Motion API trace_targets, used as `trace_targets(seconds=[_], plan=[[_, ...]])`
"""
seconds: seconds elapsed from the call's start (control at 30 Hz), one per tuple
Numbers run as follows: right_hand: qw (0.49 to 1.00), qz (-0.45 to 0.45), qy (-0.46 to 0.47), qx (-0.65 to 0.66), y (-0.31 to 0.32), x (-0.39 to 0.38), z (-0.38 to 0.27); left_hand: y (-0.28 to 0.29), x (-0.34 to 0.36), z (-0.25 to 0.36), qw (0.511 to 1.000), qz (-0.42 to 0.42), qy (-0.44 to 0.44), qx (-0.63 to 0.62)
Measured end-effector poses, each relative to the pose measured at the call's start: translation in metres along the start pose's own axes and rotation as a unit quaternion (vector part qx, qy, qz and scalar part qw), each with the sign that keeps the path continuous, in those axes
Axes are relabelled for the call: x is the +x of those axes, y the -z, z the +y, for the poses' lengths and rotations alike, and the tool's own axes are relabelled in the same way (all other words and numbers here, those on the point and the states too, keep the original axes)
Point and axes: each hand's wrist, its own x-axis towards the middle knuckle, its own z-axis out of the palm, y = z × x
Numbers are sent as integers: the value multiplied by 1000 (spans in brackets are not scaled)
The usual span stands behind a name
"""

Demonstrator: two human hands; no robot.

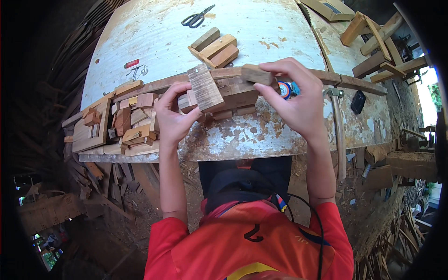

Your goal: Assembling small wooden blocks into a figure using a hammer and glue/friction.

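Observation:
My left hand [172, 114] is closed on a weathered grey wood piece [206, 86], with its fingers curled round the left end and the thumb underneath. My right hand [298, 102] pinches a small dark wood block [253, 73] between thumb and fingers, just right of that piece. Behind both lies a thicker wooden piece [238, 95] at the bench's near part. A blue round item [284, 91] is partly hidden by my right hand. A hammer [336, 126] with a long handle lies to the right of that hand.
The worn white bench [121, 46] bears scissors [194, 21], stacked blocks [217, 46], small metal tools [137, 70], offcuts [133, 116] at left and a black phone [358, 101] at right. A long wooden strip [317, 74] crosses it. Wooden frames [382, 56] stand beyond the right side; scrap wood litters the floor.

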Motion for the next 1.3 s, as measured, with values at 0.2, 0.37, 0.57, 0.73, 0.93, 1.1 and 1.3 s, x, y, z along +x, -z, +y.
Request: trace_targets(seconds=[0.2,0.37,0.57,0.73,0.93,1.1,1.3], plan=[[997,-36,-32,58,-15,1,11,-2,1,10,1000,-27,4,13],[982,-68,-123,125,-18,3,13,0,6,16,999,-33,-27,5],[966,-57,-150,203,-23,0,13,-5,13,26,998,-26,-20,47],[982,-56,-111,141,-29,-1,3,-11,17,33,1000,-22,-12,17],[992,-72,-61,78,-36,8,-4,-4,23,40,994,-42,-64,73],[981,-96,-66,152,-32,5,2,-1,20,37,995,-53,-53,69],[976,-129,-65,165,-23,9,-11,2,16,33,986,-76,-101,108]])
